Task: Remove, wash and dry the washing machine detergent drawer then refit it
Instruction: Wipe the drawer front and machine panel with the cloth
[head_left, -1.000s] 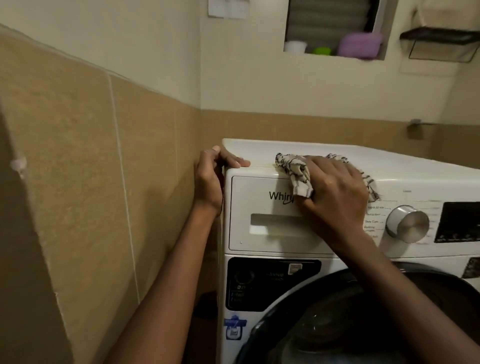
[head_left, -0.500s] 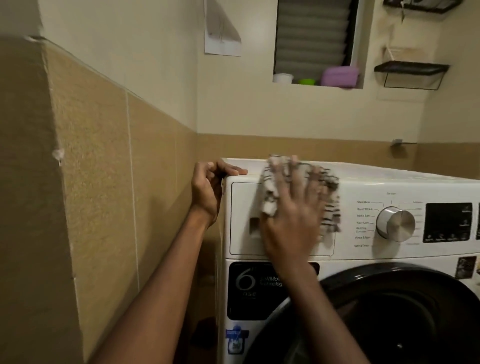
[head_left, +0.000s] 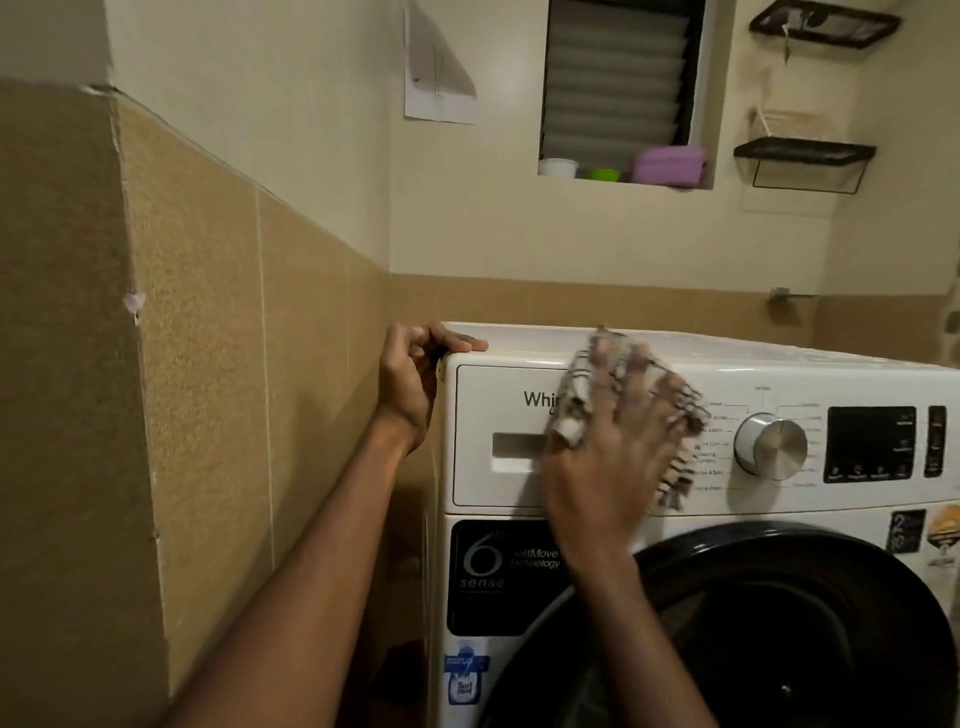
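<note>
Pressing striped cloth (head_left: 571, 402) flat on detergent drawer (head_left: 498, 410), my right hand (head_left: 608, 467), fingers spread; left hand (head_left: 405, 384) curled over washing machine (head_left: 727, 371) corner.

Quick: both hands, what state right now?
Left hand: grips the washer at its top corner.
Right hand: open, fingers spread, pressing the cloth on the washer.

Between the left hand (head_left: 410, 384) and the right hand (head_left: 608, 467), the detergent drawer (head_left: 498, 410) front reads "Whi", the rest hidden behind the cloth (head_left: 574, 400). Below the hands, a black panel (head_left: 483, 613) on the washing machine (head_left: 727, 361) carries "6", "sense" and "oftMove Technology"; lower, a blue sticker (head_left: 464, 680) says "Surf". Right of the right hand, print around the dial (head_left: 774, 444) is too blurred to read, and a dark sticker (head_left: 906, 530) shows "2".
</note>
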